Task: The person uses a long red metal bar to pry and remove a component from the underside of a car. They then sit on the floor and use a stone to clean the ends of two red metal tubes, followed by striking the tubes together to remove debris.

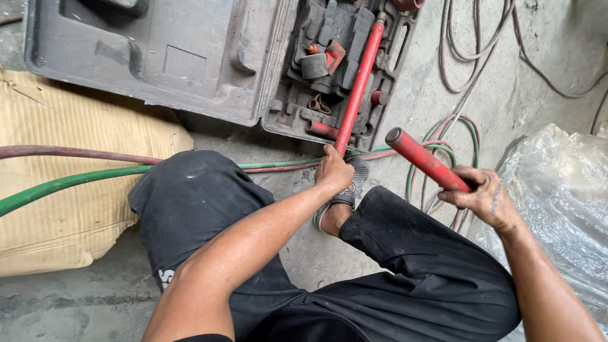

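Your left hand [334,170] grips the near end of a long red rod [358,85], fingers wrapped tight around it. The rod runs far and slightly right, lying across the open grey case [190,57] on the floor [411,101]. Your right hand [484,197] holds a shorter red tube [423,159], fingers closed on its near end, far end tilted up-left, clear of the case. Green hose [69,180] and dark red hose [57,152] cross from the left, over the tan sack [63,215], then coil on the floor between your hands. Clear plastic sheet [563,190] lies bunched at right. Sandal [351,190] sits just beside the left hand.
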